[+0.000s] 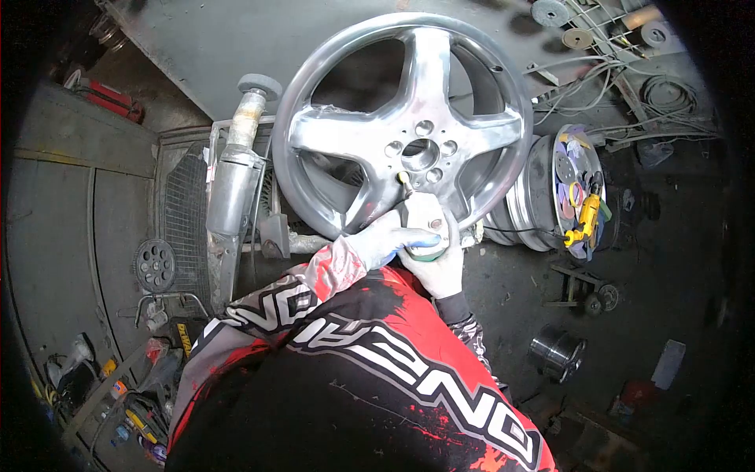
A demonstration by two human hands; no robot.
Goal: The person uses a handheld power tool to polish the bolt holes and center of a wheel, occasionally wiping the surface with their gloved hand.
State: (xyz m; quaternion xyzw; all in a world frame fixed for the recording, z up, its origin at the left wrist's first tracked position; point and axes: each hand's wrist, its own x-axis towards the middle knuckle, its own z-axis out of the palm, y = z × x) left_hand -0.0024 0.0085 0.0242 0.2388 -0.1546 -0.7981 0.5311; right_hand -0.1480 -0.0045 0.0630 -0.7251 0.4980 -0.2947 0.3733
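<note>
Both my hands, in pale gloves, are wrapped round a white hand-held power tool (425, 223) at the bottom of the wheel. My left hand (381, 240) holds its left side, with the thumb across the body. My right hand (440, 271) grips it from below and the right. The tool's thin shaft ends in a small yellowish tip (403, 178), at the hub face just below the centre bore. The five-spoke metal wheel (429, 75) faces me, bare and shiny with some dull patches.
A grey cylindrical machine (234, 189) stands left of the wheel. On the right, another rim (539, 193) bears abrasive discs and a yellow power tool (583, 220). Cables (582, 98) hang at upper right. A small rim (557, 352) lies on the floor at lower right.
</note>
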